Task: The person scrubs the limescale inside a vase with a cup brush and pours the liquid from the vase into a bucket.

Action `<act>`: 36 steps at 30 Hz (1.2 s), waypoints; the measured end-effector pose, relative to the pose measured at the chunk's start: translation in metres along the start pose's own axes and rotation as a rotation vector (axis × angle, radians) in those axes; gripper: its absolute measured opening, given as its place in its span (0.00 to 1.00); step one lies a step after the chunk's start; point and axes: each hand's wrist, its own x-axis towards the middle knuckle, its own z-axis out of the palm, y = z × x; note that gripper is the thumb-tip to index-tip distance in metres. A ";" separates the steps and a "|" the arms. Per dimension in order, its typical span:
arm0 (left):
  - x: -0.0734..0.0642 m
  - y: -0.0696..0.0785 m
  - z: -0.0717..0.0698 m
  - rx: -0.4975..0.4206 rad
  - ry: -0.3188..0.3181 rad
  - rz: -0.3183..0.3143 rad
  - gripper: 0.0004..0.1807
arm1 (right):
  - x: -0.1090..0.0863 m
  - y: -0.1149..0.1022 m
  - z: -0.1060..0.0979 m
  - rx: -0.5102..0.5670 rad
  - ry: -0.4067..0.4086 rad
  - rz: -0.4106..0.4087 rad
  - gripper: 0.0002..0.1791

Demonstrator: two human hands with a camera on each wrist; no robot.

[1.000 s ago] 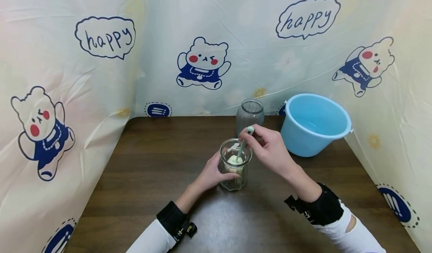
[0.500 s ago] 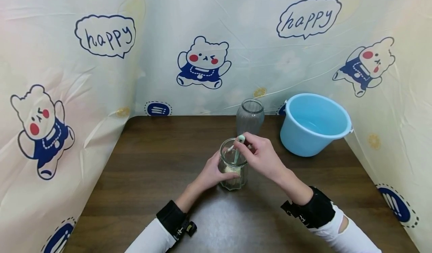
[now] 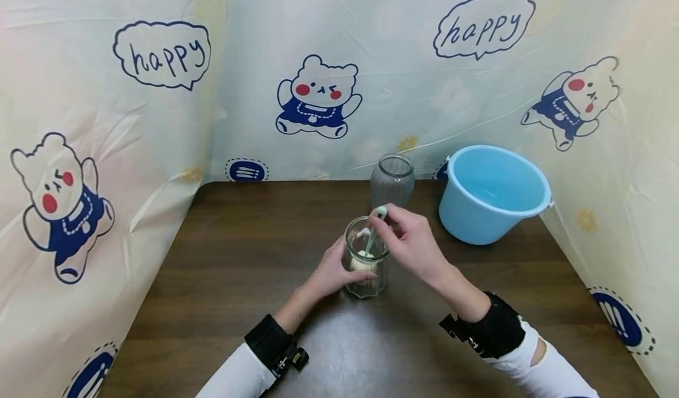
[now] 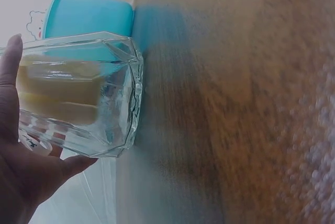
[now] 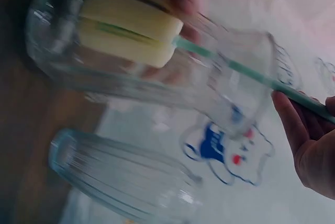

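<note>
A clear glass jar (image 3: 367, 280) stands on the table in the head view, and my left hand (image 3: 336, 271) grips its side. Inside it is the pale yellow sponge head (image 5: 131, 30) of a bottle brush, whose thin green handle (image 5: 246, 71) comes out through the jar's mouth. My right hand (image 3: 411, 239) pinches the top of that handle above the rim. The left wrist view shows the jar's faceted base (image 4: 128, 96), with the sponge some way above the bottom. Part of the left fingers is hidden behind the glass.
Behind the jar stands a grey-tinted ribbed glass vase (image 3: 392, 180). To its right is a light blue bucket (image 3: 472, 221) with a handle. The brown wooden table (image 3: 254, 233) ends at a printed cloth backdrop (image 3: 318, 20).
My right hand has moved down and left, pushing the brush deeper into the jar, then risen slightly with the sponge. My left hand keeps its hold on the jar.
</note>
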 end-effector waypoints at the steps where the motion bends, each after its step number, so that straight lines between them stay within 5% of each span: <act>1: 0.000 -0.006 0.001 -0.001 -0.003 -0.004 0.53 | -0.002 0.002 0.003 -0.009 -0.013 0.003 0.05; 6: 0.001 -0.014 0.002 -0.014 -0.020 -0.008 0.52 | -0.004 0.002 0.008 -0.072 -0.042 0.021 0.04; 13: -0.002 0.003 0.000 -0.030 -0.005 -0.014 0.51 | 0.006 -0.010 -0.006 -0.040 0.048 0.003 0.07; 18: 0.001 -0.012 0.002 -0.014 -0.018 -0.047 0.52 | 0.010 -0.013 -0.006 -0.055 0.113 -0.015 0.06; 26: 0.002 -0.009 0.001 -0.048 -0.033 -0.044 0.54 | 0.006 -0.033 0.004 -0.022 0.050 0.008 0.06; 36: 0.002 -0.013 0.002 -0.024 -0.026 -0.037 0.54 | 0.009 -0.013 -0.001 0.002 0.042 -0.044 0.07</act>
